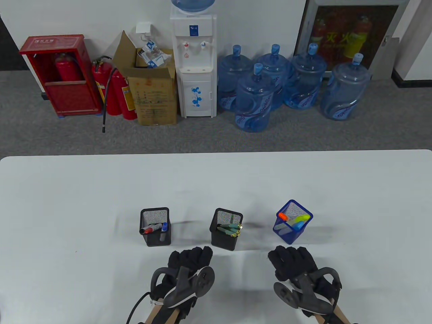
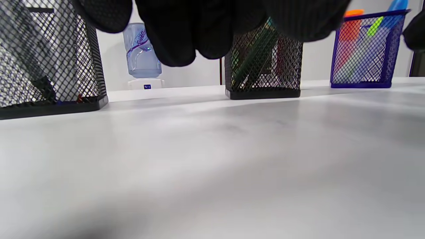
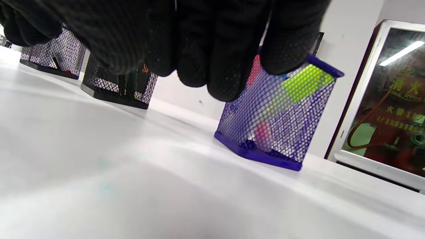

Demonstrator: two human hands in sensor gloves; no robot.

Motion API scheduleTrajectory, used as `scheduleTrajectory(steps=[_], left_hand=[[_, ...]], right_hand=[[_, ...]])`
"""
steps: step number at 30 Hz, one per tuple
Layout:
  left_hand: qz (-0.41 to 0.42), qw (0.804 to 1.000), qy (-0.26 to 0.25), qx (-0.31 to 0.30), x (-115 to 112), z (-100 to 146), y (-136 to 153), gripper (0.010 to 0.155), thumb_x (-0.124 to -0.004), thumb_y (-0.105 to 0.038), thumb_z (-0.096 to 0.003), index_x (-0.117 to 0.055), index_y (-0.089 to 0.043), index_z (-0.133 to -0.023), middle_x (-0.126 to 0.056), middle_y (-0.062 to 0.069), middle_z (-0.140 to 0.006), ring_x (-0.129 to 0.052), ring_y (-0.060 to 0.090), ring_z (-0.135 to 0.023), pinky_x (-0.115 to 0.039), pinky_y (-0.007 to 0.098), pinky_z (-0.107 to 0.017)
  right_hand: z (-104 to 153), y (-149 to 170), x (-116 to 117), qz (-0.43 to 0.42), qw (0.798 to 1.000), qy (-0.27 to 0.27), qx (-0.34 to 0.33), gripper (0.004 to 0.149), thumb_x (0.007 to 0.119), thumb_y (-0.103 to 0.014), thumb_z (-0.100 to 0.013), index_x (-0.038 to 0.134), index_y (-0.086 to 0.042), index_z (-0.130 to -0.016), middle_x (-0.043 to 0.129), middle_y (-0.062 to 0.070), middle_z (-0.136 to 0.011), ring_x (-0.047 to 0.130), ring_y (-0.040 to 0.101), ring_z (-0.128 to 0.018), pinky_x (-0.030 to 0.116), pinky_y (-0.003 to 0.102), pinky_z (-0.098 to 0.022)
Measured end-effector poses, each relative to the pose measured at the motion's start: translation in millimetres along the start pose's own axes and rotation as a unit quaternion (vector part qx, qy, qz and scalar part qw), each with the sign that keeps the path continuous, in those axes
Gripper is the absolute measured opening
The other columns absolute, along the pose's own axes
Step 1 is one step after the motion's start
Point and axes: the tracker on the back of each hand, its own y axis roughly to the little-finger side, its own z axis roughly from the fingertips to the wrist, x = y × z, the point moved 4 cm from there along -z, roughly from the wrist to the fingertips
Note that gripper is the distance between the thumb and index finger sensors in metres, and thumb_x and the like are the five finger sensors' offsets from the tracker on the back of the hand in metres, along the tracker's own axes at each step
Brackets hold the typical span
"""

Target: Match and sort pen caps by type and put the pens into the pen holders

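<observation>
Three mesh pen holders stand in a row on the white table [image 1: 67,202]. The left black holder [image 1: 155,226] [image 2: 49,66] holds red and blue markers. The middle black holder [image 1: 226,229] [image 2: 264,66] [image 3: 116,88] holds green pens. The blue holder [image 1: 293,221] [image 2: 367,49] [image 3: 277,119] on the right holds orange, yellow-green and blue highlighters. My left hand [image 1: 190,260] lies just in front of the gap between the two black holders, fingers loosely curled, holding nothing. My right hand [image 1: 290,261] lies just in front of the blue holder, also holding nothing.
Beyond the table's far edge, on the carpet, stand a water dispenser [image 1: 194,64], several blue water jugs [image 1: 253,101], a cardboard box [image 1: 153,91] and red fire extinguishers [image 1: 114,91]. No loose pens or caps show on the tabletop.
</observation>
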Motion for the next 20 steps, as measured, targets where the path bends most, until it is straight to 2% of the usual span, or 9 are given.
scheduleTrajectory(steps=[7, 20], left_hand=[[-0.004, 1.0, 0.013, -0.002, -4.0, -0.7, -3.5, 0.072, -0.07, -0.047, -0.0415, -0.051, -0.032, -0.11, -0.069, 0.001, -0.112, -0.082, 0.031, -0.096, -0.058, 0.064, -0.076], [-0.003, 0.999, 0.038, 0.009, -7.7, -1.4, -0.9, 0.072, -0.07, -0.047, -0.0417, -0.051, -0.032, -0.11, -0.069, 0.001, -0.111, -0.082, 0.032, -0.096, -0.057, 0.065, -0.076]], right_hand=[[-0.1, -0.9, -2.2, 0.009, 1.0, -0.012, -0.009, 0.059, 0.075, -0.047, -0.039, 0.074, -0.031, -0.096, 0.083, -0.003, -0.101, 0.095, 0.019, -0.087, 0.078, 0.052, -0.07], [0.0, 8.8, 15.2, 0.012, 0.998, -0.06, 0.001, 0.057, 0.075, -0.048, -0.039, 0.077, -0.032, -0.094, 0.085, -0.003, -0.1, 0.095, 0.018, -0.088, 0.077, 0.053, -0.071]])
